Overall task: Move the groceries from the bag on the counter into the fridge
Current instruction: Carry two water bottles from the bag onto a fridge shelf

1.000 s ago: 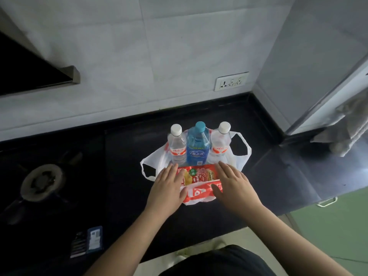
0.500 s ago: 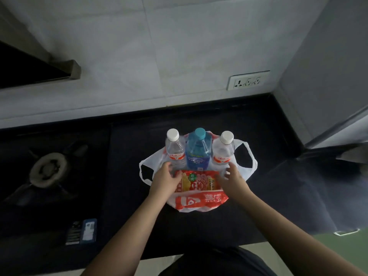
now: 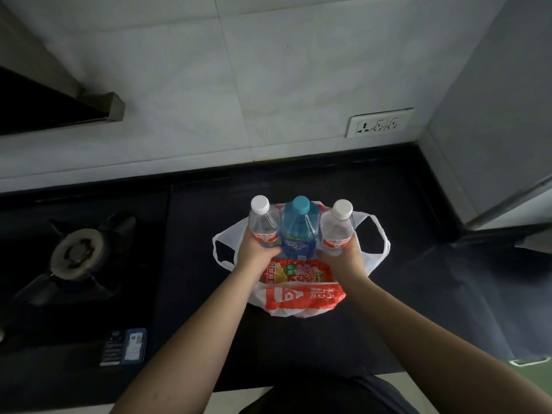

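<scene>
A white and red plastic bag (image 3: 301,300) lies open on the black counter (image 3: 373,294). Three bottles stand upright in it. My left hand (image 3: 254,249) grips the left clear bottle (image 3: 263,224) with a white cap and red label. My right hand (image 3: 343,258) grips the right clear bottle (image 3: 337,228) of the same kind. Between them stands a blue bottle (image 3: 297,231) with a blue cap. A red snack packet (image 3: 298,271) lies in the bag in front of the bottles, between my wrists.
A gas burner (image 3: 77,253) sits on the hob at the left. Near the counter's front edge lies a small dark card (image 3: 125,346). A wall socket (image 3: 379,122) is at the back right. The grey fridge side (image 3: 493,130) rises at the right.
Both hands have left the snack packet and reached further back, each closing round an outer clear bottle. The view has shifted left and closer to the bag.
</scene>
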`<state>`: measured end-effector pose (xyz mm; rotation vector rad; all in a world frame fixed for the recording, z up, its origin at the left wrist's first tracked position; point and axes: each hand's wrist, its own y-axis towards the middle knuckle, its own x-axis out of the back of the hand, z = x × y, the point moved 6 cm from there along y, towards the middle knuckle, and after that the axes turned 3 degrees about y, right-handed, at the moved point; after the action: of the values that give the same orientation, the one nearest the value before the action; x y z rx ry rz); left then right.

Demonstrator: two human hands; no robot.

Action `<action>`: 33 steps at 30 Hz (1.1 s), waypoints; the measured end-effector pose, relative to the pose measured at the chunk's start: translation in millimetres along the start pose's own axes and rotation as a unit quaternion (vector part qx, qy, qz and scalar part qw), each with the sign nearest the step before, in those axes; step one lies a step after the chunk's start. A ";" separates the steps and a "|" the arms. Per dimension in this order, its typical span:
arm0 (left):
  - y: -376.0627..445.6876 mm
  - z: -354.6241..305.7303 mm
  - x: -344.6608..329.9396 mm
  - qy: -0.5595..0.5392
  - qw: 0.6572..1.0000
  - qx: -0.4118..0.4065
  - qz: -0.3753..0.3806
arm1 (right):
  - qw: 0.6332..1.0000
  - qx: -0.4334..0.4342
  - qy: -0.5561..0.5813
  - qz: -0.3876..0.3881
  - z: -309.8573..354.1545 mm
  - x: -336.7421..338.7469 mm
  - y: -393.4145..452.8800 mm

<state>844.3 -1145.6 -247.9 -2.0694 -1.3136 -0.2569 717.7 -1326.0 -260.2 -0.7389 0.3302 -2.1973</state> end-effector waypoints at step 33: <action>-118.8 -11.9 100.9 -0.243 0.918 -0.197 0.244 | 0.913 0.158 0.371 0.062 60.9 48.7 -144.7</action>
<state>792.0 -1046.7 -138.7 -2.8592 -1.0025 0.2563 642.3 -1266.5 -126.9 0.3156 0.3651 -2.2519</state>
